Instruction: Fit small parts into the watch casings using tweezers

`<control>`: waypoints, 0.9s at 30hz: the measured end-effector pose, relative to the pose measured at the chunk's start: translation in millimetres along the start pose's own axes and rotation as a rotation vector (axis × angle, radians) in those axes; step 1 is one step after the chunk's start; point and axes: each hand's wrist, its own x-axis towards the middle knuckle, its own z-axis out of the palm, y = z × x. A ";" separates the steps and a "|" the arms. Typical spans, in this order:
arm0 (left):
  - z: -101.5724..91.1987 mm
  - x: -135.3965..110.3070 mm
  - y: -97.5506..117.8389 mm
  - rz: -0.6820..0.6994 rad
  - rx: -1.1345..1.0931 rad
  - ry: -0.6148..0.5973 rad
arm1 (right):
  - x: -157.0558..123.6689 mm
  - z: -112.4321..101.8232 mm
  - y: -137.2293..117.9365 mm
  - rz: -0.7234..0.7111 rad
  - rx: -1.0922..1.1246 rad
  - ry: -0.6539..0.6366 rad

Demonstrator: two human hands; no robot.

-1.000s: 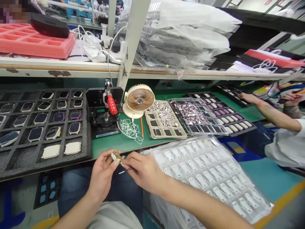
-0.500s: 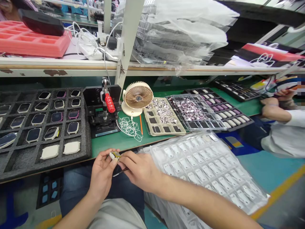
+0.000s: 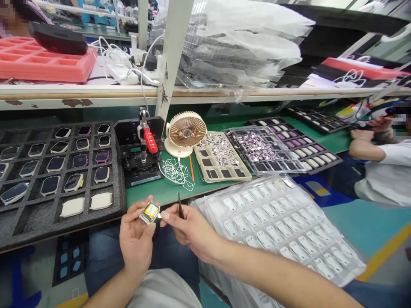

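My left hand [image 3: 136, 237] pinches a small square watch case [image 3: 150, 212] with a yellow part showing inside, tilted up toward me, just in front of the bench edge. My right hand [image 3: 189, 229] is closed round dark tweezers [image 3: 180, 210], whose tips point upward, and its forefinger tip touches the case's right side. Both hands hover above my lap. A black foam tray [image 3: 38, 214] with several watch faces and two white cases lies to the left.
A black press jig with a red handle [image 3: 143, 149], a small beige fan [image 3: 186, 132], a white cord [image 3: 176, 171], trays of small metal parts [image 3: 221, 158] and a clear blister tray [image 3: 276, 222] surround the hands. Another person's arm [image 3: 369, 149] works at the right.
My left hand has turned the case so that its yellow inside faces up. The tweezers have swung from lying under the case to pointing upward. The other person's arm has drawn back.
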 end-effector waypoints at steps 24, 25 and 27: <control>-17.0 -5.1 -3.7 0.281 0.134 -0.058 | -7.8 18.9 21.8 -0.027 0.155 -0.093; -16.9 -5.3 -4.0 0.288 0.139 -0.055 | -8.7 19.6 22.4 -0.011 0.182 -0.097; -16.6 -5.7 -4.3 0.294 0.145 -0.055 | -9.8 20.3 22.5 0.008 0.209 -0.105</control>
